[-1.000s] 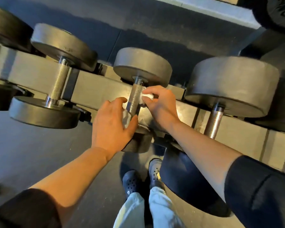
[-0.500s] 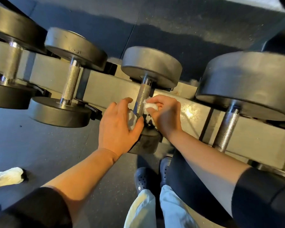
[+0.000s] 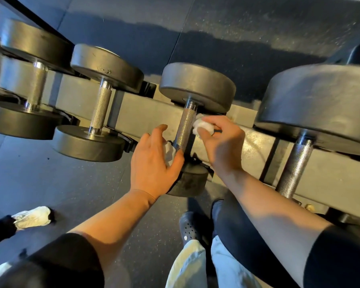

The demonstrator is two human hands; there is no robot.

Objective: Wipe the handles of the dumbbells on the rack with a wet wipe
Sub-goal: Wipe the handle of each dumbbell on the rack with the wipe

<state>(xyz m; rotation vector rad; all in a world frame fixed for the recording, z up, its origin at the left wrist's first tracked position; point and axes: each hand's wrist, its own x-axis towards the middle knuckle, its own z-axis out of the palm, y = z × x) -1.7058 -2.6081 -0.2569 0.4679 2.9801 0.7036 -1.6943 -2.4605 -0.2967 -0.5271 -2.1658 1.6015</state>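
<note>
Dumbbell handle [image 3: 185,127], the knurled steel one at centre frame, sits on the rack [image 3: 141,116] between two round black heads, and both your hands flank it. Compared with half a second ago, your right hand [image 3: 220,145] has slid up toward the far head, pinching a bunched end of the wet wipe [image 3: 203,125] just right of the bar; a second ago it was in much the same high spot, so you're stroking up and down. Your left hand [image 3: 154,165] holds near the lower end as before, fingers loosely curled with white wipe showing under the palm, thumb against the bar's base. Likely meaning: wipe loops behind the bar and this handle is mid-scrub, not finished.

Hard to see: whether the two white bits are one wipe, since the bar hides the join. Near head is mostly covered by your left hand. Neighbour handle [image 3: 101,109] at left and another at right [image 3: 295,163] show no wipe; wiped or not, can't tell. Large dumbbell at right is cut by the frame edge. White shoe [image 3: 32,217] at lower left belongs to someone else.
</note>
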